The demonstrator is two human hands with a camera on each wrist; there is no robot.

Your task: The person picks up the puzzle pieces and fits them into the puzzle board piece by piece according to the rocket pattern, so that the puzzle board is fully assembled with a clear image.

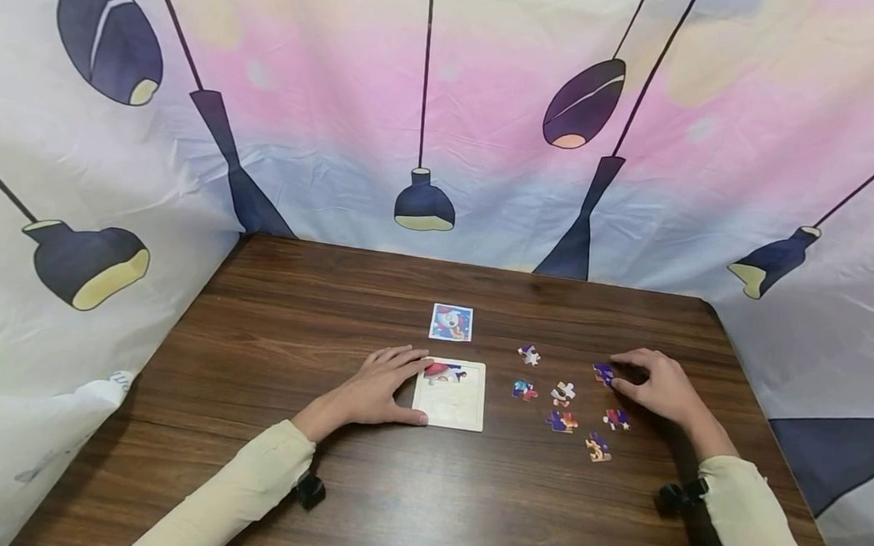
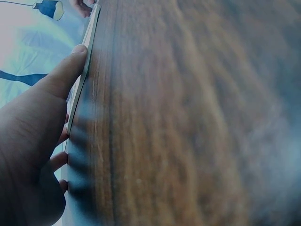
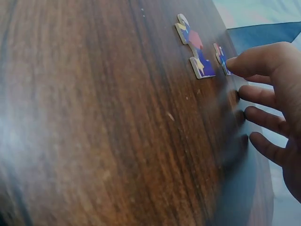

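Note:
In the head view my left hand rests at the left side of a pale square puzzle tray. Its thumb touches the lower left edge and its fingertips the upper left. A joined patch of picture pieces fills the tray's upper left. Over on the right, my right hand is at a purple jigsaw piece lying on the table, thumb and index finger at its right side. The right wrist view shows the thumb at that piece; whether it touches is unclear. The other fingers are spread apart.
Several loose jigsaw pieces lie between the tray and the right hand. A small printed picture card lies behind the tray. The brown wooden table ends at a curtain printed with lamps.

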